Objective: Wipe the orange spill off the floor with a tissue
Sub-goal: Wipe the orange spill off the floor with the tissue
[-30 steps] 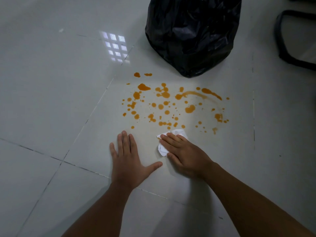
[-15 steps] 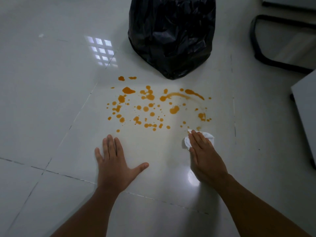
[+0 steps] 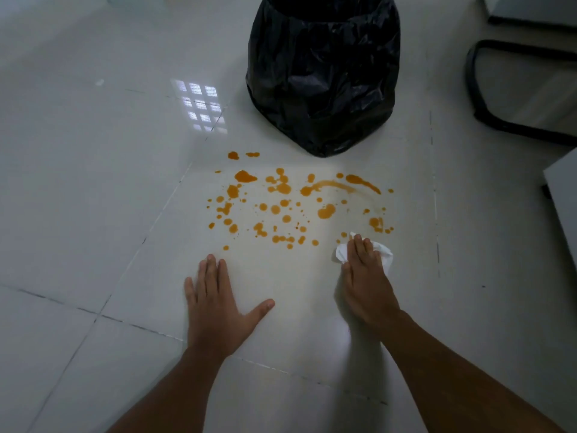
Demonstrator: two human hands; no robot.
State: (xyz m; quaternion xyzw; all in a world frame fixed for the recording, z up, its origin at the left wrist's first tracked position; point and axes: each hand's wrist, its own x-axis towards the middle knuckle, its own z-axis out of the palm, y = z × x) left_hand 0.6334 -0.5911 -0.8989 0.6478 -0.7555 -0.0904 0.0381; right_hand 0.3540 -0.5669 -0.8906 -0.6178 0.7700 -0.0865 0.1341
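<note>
An orange spill (image 3: 293, 204) of many drops and one curved smear lies scattered over a white floor tile. A crumpled white tissue (image 3: 383, 250) sits at the spill's near right edge, pressed flat to the floor under the fingers of my right hand (image 3: 367, 282). My left hand (image 3: 215, 303) rests palm down on the tile to the left, fingers together and thumb spread, just short of the nearest drops and holding nothing.
A bin lined with a black plastic bag (image 3: 321, 73) stands right behind the spill. A black chair base (image 3: 480, 89) curves at the far right, and a grey furniture edge (image 3: 562, 195) juts in on the right.
My right hand has slid the tissue to the right along the spill's near edge, from beside my left hand to the right side. The left hand has stayed planted.
</note>
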